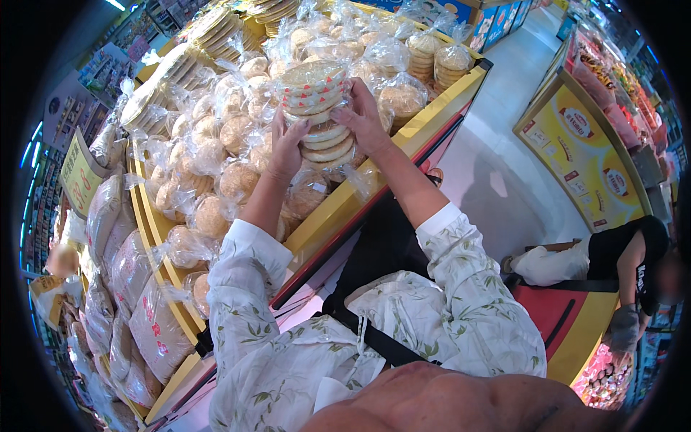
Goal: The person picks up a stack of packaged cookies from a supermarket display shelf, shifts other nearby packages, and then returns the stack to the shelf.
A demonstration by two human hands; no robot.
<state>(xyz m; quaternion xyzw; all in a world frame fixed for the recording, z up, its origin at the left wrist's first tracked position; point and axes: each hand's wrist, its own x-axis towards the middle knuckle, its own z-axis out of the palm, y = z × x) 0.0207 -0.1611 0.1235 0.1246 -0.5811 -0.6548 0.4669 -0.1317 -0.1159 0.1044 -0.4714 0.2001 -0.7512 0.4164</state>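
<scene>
Between my two hands is a clear plastic bag of stacked round flatbreads (325,140). My left hand (285,144) supports its near left side, thumb against the plastic. On the other side, the fingers and thumb of my right hand (366,117) press on the bag. Red triangular marks show on the plastic round the upper part of the stack. Whether this is one bag or two close together, I cannot tell. Below and around it lie many bagged round breads (237,181), heaped in a yellow-edged display bin (318,213).
Larger flat rounds (208,32) are piled at the bin's far left. Filled clear sacks (156,329) and a price sign (81,173) stand left. Across the aisle floor (486,140) is a yellow-panelled display (588,146). Another person (610,256) bends over a bin at right.
</scene>
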